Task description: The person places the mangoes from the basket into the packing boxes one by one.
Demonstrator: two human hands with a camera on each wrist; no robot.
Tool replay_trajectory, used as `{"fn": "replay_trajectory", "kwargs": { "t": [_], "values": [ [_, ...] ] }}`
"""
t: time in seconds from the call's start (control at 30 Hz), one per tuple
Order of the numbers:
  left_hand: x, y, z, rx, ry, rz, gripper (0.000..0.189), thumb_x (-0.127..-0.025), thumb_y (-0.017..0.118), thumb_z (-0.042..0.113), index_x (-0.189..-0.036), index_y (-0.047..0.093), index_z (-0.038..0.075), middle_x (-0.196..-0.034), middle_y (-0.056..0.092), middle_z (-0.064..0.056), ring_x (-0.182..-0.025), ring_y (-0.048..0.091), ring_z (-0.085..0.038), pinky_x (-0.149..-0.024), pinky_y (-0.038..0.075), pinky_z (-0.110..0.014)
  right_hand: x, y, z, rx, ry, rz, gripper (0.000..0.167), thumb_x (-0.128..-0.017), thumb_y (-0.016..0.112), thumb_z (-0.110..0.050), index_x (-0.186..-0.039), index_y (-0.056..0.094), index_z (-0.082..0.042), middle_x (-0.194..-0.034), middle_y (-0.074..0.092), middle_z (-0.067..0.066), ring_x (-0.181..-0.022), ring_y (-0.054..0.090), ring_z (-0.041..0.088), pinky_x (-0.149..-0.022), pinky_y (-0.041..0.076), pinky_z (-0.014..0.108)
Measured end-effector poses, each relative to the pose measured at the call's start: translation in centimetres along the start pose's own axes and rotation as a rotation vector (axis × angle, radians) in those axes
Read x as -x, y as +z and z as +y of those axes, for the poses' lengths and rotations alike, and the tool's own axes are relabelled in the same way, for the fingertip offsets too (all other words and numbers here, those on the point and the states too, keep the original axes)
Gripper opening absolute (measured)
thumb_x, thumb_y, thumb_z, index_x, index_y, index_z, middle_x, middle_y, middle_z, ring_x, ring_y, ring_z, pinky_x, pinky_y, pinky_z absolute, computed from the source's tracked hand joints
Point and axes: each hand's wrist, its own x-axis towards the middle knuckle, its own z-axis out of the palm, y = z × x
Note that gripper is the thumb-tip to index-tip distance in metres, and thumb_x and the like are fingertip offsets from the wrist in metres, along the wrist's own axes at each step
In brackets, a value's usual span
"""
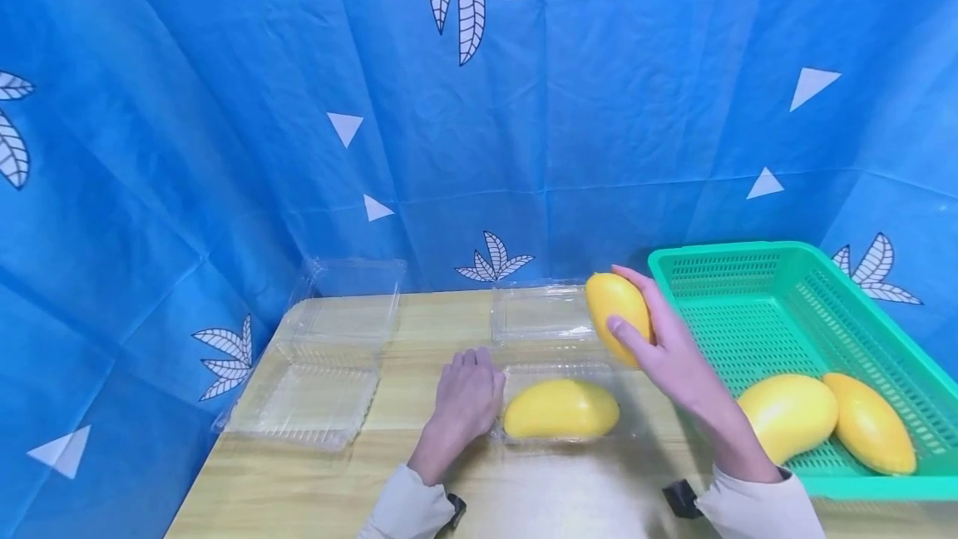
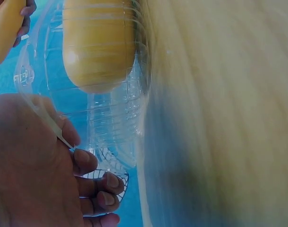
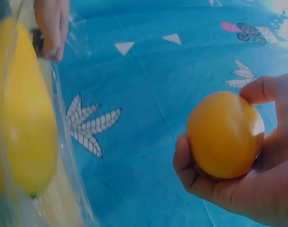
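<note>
My right hand (image 1: 669, 352) grips a yellow mango (image 1: 618, 314), raised above the right side of an open clear plastic clamshell box (image 1: 516, 373). In the right wrist view, thumb and fingers curl round this mango (image 3: 224, 135). Another mango (image 1: 561, 409) lies lengthwise in the box's near half. At the box's left end is my left hand (image 1: 470, 393); in the left wrist view its curled fingers (image 2: 85, 161) hold the transparent rim. The lid (image 1: 539, 314) lies folded back behind the base.
A green plastic basket (image 1: 737, 273) on the right holds two more mangoes, one paler (image 1: 789, 414) and one deeper yellow (image 1: 871, 422). Another open clear clamshell box (image 1: 314, 398) stands at the table's left. A blue patterned curtain (image 1: 614, 106) hangs behind the wooden table (image 1: 247, 489).
</note>
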Motion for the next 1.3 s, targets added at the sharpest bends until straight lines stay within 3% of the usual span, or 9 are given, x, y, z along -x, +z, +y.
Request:
{"fn": "replay_trajectory", "kwargs": {
  "t": [0.27, 0.6, 0.87, 1.3],
  "values": [
    [0.0, -0.2, 0.1, 0.006, -0.001, -0.01, 0.023, -0.104, 0.043, 0.022, -0.087, 0.044, 0.008, -0.077, 0.04, -0.006, -0.073, 0.038, -0.022, -0.066, 0.035, -0.033, -0.5, 1.5, -0.1, -0.062, 0.025, -0.011, 0.063, -0.1, 0.066, -0.018, -0.155, 0.036, -0.016, -0.139, 0.05, 0.015, -0.108, 0.06, 0.034, -0.078, 0.057, 0.035],
    [-0.1, -0.3, 0.3, -0.006, 0.01, -0.012, 0.024, -0.105, 0.042, 0.022, -0.085, 0.043, 0.008, -0.077, 0.039, -0.006, -0.072, 0.037, -0.023, -0.065, 0.035, -0.034, -1.0, 2.0, 1.3, -0.061, 0.009, -0.016, 0.061, -0.095, 0.073, -0.018, -0.15, 0.046, -0.013, -0.14, 0.053, 0.015, -0.111, 0.063, 0.037, -0.076, 0.059, 0.038],
    [-0.1, -0.1, 0.2, 0.008, 0.001, -0.015, 0.022, -0.104, 0.043, 0.021, -0.087, 0.045, 0.008, -0.078, 0.041, -0.006, -0.075, 0.039, -0.023, -0.069, 0.037, -0.035, -1.3, 2.4, 2.3, -0.091, -0.011, -0.018, 0.061, -0.091, 0.079, -0.019, -0.145, 0.052, -0.021, -0.137, 0.052, 0.007, -0.114, 0.061, 0.032, -0.079, 0.059, 0.037],
    [-0.2, 0.0, 0.2, 0.008, -0.013, -0.026, 0.022, -0.104, 0.042, 0.023, -0.089, 0.046, 0.008, -0.08, 0.041, -0.006, -0.077, 0.04, -0.024, -0.071, 0.038, -0.037, -1.6, 3.6, 3.4, -0.076, -0.019, -0.084, 0.066, -0.09, 0.08, -0.024, -0.149, 0.05, -0.017, -0.142, 0.057, 0.007, -0.116, 0.063, 0.03, -0.084, 0.058, 0.034]
  ]
}}
